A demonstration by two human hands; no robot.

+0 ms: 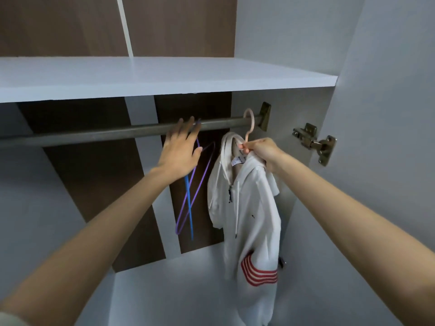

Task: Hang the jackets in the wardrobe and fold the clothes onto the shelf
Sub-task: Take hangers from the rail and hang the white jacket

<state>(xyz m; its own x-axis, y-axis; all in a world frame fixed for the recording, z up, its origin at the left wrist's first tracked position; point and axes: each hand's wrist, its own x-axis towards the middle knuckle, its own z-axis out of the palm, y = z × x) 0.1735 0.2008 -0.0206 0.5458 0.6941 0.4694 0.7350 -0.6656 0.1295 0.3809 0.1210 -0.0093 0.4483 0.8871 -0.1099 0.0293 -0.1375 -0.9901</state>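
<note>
Under the white wardrobe shelf [164, 76] a grey metal rail [94, 135] runs left to right. A white hooded jacket with red stripes [254, 208] hangs long-ways down from the rail's right end on a pale pink plastic hanger [251, 123], whose neck the right hand [261, 151] pinches. The left hand [181, 154], fingers spread, is raised at the rail by a thin purple hanger [200, 184] and a blue hanger [189, 208]. The neck label [236, 162] is too small to read.

left forearm [106, 227]: bare past the elbow | right forearm [348, 208]: bare | left hand [181, 149], right hand [261, 150]: uncovered | pale fabric sleeve edge [9, 320]: on left upper arm
</note>
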